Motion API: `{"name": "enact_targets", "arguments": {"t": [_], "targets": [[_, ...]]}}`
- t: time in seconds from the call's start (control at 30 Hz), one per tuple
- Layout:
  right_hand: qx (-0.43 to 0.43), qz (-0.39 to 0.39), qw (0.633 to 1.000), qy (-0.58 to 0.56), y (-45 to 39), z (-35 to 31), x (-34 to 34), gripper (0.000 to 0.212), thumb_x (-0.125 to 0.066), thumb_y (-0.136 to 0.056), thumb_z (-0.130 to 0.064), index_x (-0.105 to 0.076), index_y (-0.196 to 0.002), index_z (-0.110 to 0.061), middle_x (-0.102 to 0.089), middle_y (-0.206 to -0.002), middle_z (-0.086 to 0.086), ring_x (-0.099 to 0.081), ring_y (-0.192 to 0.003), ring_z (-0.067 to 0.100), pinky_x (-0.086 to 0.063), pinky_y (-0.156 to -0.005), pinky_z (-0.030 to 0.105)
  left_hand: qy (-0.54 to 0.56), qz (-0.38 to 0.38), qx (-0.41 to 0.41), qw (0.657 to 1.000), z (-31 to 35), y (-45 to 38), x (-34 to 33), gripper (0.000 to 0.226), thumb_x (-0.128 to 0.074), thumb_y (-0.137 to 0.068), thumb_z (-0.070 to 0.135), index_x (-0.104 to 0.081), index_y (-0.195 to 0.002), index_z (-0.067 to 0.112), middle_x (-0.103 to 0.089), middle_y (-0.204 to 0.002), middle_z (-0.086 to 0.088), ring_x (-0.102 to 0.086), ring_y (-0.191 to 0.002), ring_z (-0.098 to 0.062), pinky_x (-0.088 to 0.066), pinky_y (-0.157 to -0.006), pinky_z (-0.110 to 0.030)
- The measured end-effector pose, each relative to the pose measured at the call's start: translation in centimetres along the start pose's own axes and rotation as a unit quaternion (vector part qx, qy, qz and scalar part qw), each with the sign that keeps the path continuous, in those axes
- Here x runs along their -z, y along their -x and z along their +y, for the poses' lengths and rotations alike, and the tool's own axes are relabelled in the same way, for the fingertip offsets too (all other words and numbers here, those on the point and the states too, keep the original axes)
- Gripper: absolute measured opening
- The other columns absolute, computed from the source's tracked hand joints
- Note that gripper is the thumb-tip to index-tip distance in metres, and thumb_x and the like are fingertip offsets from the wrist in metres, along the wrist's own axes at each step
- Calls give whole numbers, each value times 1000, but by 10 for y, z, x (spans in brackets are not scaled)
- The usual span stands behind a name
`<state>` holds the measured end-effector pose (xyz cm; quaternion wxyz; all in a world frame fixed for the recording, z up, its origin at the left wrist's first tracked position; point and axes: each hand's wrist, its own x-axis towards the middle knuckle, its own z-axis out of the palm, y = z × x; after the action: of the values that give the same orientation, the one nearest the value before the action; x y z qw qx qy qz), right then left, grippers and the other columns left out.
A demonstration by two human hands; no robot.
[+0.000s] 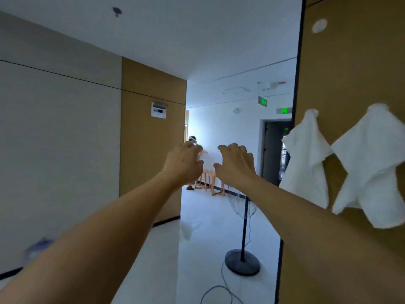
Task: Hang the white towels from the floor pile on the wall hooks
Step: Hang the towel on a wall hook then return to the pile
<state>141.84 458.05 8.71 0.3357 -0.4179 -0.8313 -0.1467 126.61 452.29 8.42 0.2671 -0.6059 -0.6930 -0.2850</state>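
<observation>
Two white towels hang on the brown wooden wall at the right: one towel (306, 159) nearer the wall's edge, a second towel (372, 170) further right. Each drapes from a hook hidden under its top corner. A bare round white hook (319, 25) sits higher on the same wall. My left hand (184, 163) and my right hand (236, 165) are stretched out in front of me at mid-frame, side by side, fingers loosely curled and holding nothing. Both hands are left of the towels and apart from them. The floor pile is out of view.
A standing fan (242, 233) with a black round base and a trailing cable stands on the white floor just left of the wooden wall. Down the corridor are wooden stools (210, 178) and another person (192, 141). A beige wall runs along the left.
</observation>
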Motion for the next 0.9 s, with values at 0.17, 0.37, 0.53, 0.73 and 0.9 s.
{"name": "enact_targets", "arguments": {"t": [0.17,0.37,0.53,0.73,0.9], "targets": [[55,-37,995,-70,-11,-121,-45,34,-59,-88,-33,-55,-120,-21,-53,-127,9,-49,-116,33,-42,-86,42,-61,-19,86,994,-115,49,26,49,-53,-92,32,-49,-140,20,-49,-142,-8,-41,-131,-29,-41,-105,-47],[158,-108,967,-167,-6,-260,-96,50,-52,-95,-35,-44,-141,-18,-44,-140,11,-37,-129,32,-35,-104,44,-118,-51,198,972,-240,132,68,49,-52,-94,31,-48,-141,18,-49,-142,-9,-42,-130,-30,-40,-106,-48],[231,-136,941,-206,-3,-378,-118,48,-50,-94,-37,-46,-138,-19,-46,-136,11,-40,-126,33,-36,-100,45,-189,-55,282,939,-324,199,117,50,-53,-94,34,-47,-142,20,-49,-141,-8,-42,-129,-30,-41,-105,-47],[318,-146,888,-299,17,-522,-141,51,-54,-92,-38,-47,-139,-21,-48,-137,9,-42,-126,30,-36,-101,42,-273,-59,378,883,-401,279,177,51,-52,-95,35,-46,-143,21,-46,-145,-6,-40,-131,-29,-38,-105,-44],[395,-170,833,-347,29,-633,-149,56,-56,-92,-43,-45,-142,-22,-48,-137,10,-42,-128,31,-37,-103,44,-335,-54,462,820,-457,334,232,39,-51,-93,35,-54,-128,20,-51,-134,-6,-43,-123,-30,-42,-95,-45]]}}
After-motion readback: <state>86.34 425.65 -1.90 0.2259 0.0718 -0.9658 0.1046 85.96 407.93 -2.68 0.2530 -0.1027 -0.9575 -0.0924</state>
